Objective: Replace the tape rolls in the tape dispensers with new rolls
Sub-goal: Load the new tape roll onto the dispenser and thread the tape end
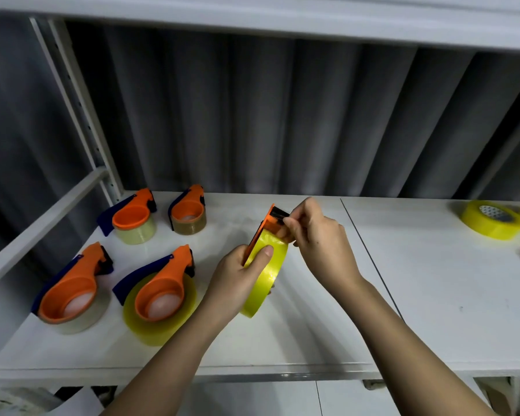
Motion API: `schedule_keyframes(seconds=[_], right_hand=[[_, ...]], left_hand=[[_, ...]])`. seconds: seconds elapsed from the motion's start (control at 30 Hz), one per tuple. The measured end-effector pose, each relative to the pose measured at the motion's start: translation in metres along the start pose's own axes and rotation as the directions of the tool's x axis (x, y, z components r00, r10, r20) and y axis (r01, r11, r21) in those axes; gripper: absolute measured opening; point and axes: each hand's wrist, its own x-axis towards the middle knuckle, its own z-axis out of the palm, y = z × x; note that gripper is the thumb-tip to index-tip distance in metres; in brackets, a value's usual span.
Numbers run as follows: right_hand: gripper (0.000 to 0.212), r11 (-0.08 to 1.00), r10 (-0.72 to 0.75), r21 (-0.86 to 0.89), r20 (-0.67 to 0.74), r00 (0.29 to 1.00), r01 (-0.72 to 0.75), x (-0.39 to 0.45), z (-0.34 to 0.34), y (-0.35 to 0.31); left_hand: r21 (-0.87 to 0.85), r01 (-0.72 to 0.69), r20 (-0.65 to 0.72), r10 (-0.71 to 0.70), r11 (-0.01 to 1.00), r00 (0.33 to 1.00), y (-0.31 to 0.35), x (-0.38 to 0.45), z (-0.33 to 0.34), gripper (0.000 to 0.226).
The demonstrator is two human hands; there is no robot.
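Both forearms come up from the bottom of the frame. Left hand (240, 270) grips the yellow tape roll (264, 271) with its orange dispenser (266, 225), mid-frame above the white shelf (433, 295). Right hand (315, 232) pinches the tape end by the cutter. Four loaded dispensers (159, 292) sit lower left, spare yellow rolls (491, 219) far right.
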Motion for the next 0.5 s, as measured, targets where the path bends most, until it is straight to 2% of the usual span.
schedule_keyframes(seconds=[0.03,0.1,0.17,0.3,0.43,0.5], right_hand=[[0.016,1.000,0.006,0.001,0.005,1.000,-0.006,0.002,-0.002,0.001],[0.015,0.992,0.044,0.113,0.029,0.999,-0.047,0.006,-0.007,0.001],[0.014,0.986,0.058,0.152,0.038,0.998,-0.063,0.008,-0.010,0.001],[0.015,0.999,0.013,-0.030,0.024,1.000,-0.013,0.008,-0.009,0.003],[0.020,0.987,-0.034,-0.156,0.070,0.997,0.045,0.004,-0.013,-0.005],[0.023,0.972,-0.064,-0.218,0.108,0.992,0.086,0.002,-0.014,-0.011]], left_hand=[[-0.023,-0.003,0.024,0.003,1.000,1.000,-0.001,0.000,0.000,0.022],[-0.047,-0.015,0.093,0.020,0.999,0.995,0.001,-0.001,-0.002,0.015],[-0.086,0.005,0.161,0.009,0.996,0.987,0.005,-0.002,-0.007,0.019],[-0.004,0.078,0.252,-0.075,0.997,0.965,0.013,0.004,-0.017,0.033],[0.102,0.130,0.304,-0.156,0.986,0.940,0.020,0.009,-0.017,0.023],[0.072,0.200,0.326,-0.212,0.977,0.921,0.022,0.011,-0.012,0.024]])
